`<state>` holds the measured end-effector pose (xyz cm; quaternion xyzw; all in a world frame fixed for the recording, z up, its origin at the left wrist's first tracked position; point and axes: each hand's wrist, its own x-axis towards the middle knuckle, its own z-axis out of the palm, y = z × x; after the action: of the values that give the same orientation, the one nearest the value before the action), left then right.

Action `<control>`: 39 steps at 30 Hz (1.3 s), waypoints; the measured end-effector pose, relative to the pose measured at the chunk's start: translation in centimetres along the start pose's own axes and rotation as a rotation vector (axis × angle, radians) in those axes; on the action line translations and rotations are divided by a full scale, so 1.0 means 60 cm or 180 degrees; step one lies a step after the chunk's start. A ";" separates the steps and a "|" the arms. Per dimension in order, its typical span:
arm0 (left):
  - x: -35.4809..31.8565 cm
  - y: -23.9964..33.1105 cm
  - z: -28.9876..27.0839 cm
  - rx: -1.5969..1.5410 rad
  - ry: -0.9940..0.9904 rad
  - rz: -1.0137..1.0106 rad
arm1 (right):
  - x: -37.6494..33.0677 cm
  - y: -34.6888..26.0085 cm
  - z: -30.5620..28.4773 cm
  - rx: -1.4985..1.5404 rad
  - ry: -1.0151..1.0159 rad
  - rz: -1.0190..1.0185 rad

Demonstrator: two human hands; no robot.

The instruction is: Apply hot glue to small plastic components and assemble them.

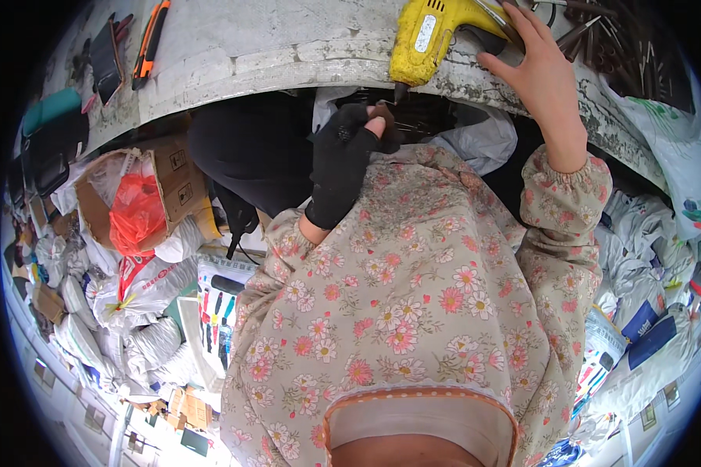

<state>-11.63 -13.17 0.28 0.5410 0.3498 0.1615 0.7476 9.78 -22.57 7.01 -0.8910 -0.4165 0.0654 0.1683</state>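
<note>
My left hand (344, 156) wears a black fingerless glove. Its thumb and fingers pinch a small dark brown piece (389, 124), whose exact kind I cannot make out, just below the table edge. The dark nozzle of a yellow glue gun (422, 47) points down right above that piece; the gun lies on the table with its tip over the edge. My bare right hand (541, 74) is at the gun's right side, thumb and fingers spread apart. A thin, pointed metallic tool (500, 21) lies beside its fingertips, and I see no firm grip on it.
An orange-and-black utility knife (149, 43) and a dark flat case (107, 61) lie at the table's left. Several dark slender pieces (611, 35) crowd the far right. A cardboard box (175, 183) with a red plastic bag (138, 214) stands at left; wrapped packages (642, 233) pile up at right.
</note>
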 end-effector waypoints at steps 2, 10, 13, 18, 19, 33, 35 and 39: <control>0.007 0.002 -0.007 -0.0121 0.0155 -0.0009 | -0.002 -0.005 -0.001 -0.0041 0.0063 0.0016; 0.029 -0.021 -0.048 -0.0842 0.0496 -0.0281 | 0.001 0.013 0.011 -0.0053 0.0005 0.0155; 0.009 -0.059 -0.053 0.0177 0.0488 -0.0125 | 0.003 0.013 0.006 0.0012 -0.0016 0.0135; -0.016 -0.024 -0.013 -0.0074 -0.0082 -0.0266 | -0.003 0.000 0.004 -0.0100 0.0056 0.0091; -0.014 -0.015 -0.006 -0.0166 -0.0073 -0.0233 | -0.006 -0.001 0.003 -0.0025 0.0076 0.0039; 0.000 -0.002 0.007 -0.0398 -0.0148 -0.0310 | 0.001 0.020 0.014 0.0022 0.0114 -0.0040; 0.002 -0.001 0.009 -0.0491 -0.0186 -0.0333 | 0.000 0.011 0.002 -0.0001 0.0109 -0.0071; -0.001 0.006 0.014 -0.0181 -0.0082 -0.0135 | 0.007 0.016 -0.004 0.0149 -0.0053 0.0011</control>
<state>-11.06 -13.65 0.78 0.5141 0.3468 0.1486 0.7703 10.79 -22.86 6.89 -0.8870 -0.4147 0.0829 0.1855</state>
